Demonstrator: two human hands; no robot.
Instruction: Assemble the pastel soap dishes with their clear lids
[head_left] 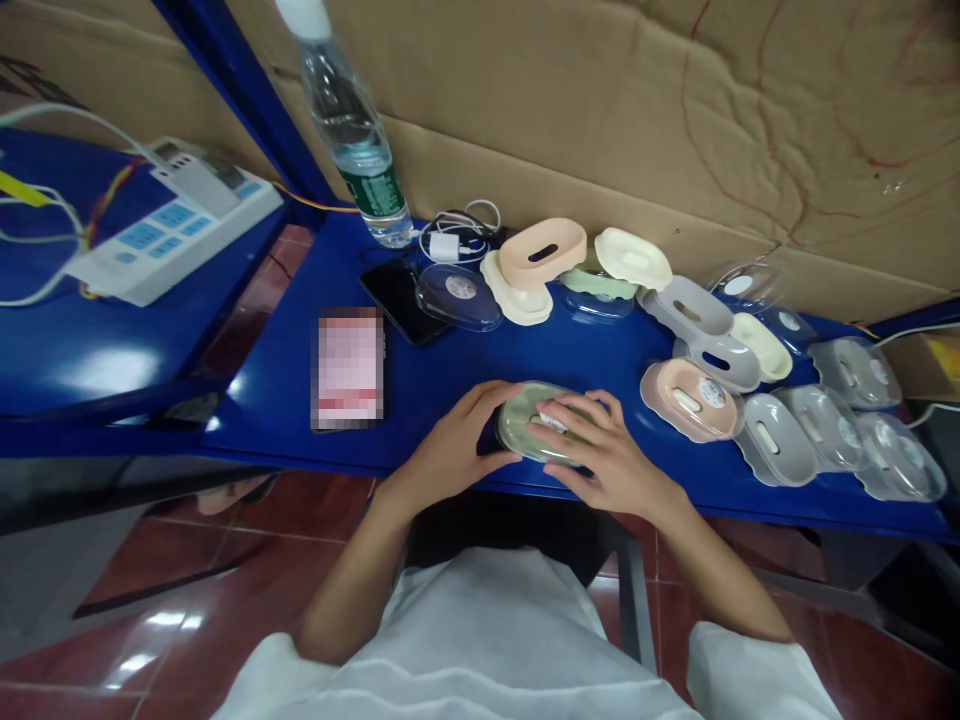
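Observation:
Close to the blue table's front edge I have a green soap box with a clear lid [516, 424] between my two hands. My left hand [457, 435] grips its left end, thumb in front and fingers behind. Over the right part lies my right hand [600, 450], its fingers spread across the lid and partly hiding a white label. To the right stands a peach soap box with a clear lid [679, 385]. Behind are loose soap box parts: a peach tray [525, 258], a cream tray [637, 262] and a clear lid [450, 305].
Several grey soap boxes [780, 455] fill the right side. At the back left are a water bottle [367, 170], a white charger [444, 247] and a black phone [401, 295]. A blurred-out device [347, 370] lies left. A power strip [169, 240] rests on the neighbouring table.

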